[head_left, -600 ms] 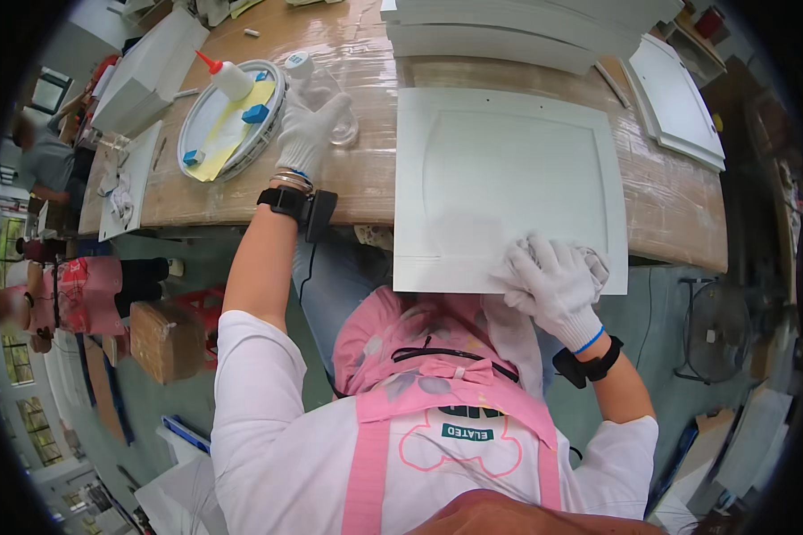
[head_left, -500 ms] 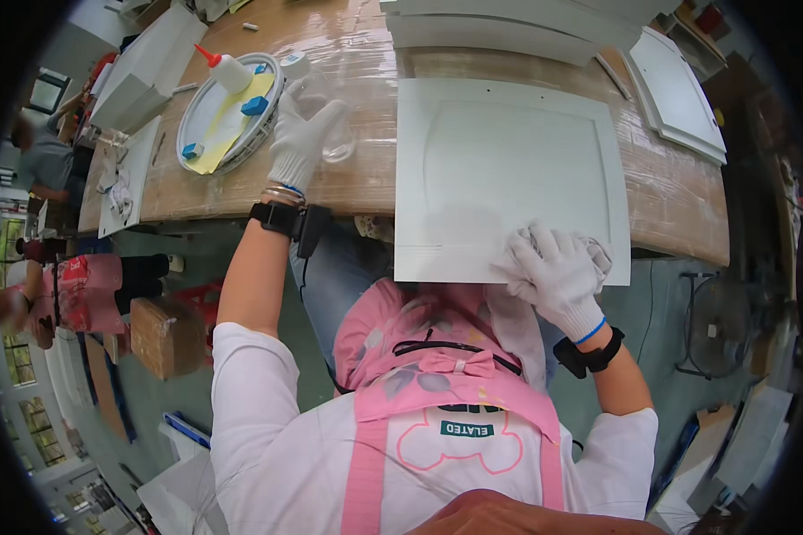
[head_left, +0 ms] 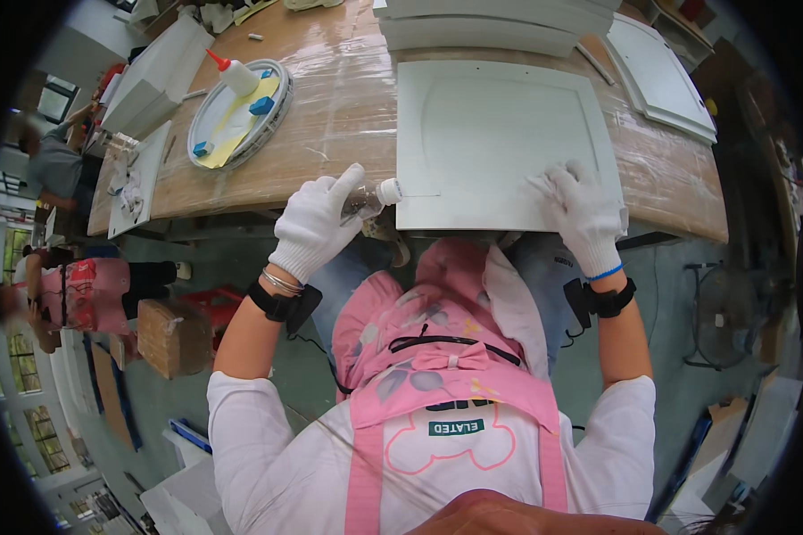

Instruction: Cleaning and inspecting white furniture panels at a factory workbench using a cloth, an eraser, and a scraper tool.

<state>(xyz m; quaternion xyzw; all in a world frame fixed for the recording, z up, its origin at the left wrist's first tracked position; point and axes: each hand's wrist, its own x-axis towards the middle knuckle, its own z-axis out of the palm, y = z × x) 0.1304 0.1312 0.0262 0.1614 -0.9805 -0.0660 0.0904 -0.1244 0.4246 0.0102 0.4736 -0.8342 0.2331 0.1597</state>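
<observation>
Your left hand (head_left: 317, 223) grips a small clear plastic bottle (head_left: 370, 200) at frame centre; your right hand (head_left: 584, 212) lies flat, fingers spread, on the white square cabinet door panel (head_left: 500, 134).

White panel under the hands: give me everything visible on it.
The panel is a white, roughly square cabinet-door piece with a raised border and a recessed centre field that arches at its far edge. The surface looks painted and matte. It lies flat on the film-covered wooden table, its near edge at the table's front edge. The gloved right hand presses on its near right corner. The gloved left hand holds a small clear bottle whose white tip meets the panel's near left edge.
</observation>
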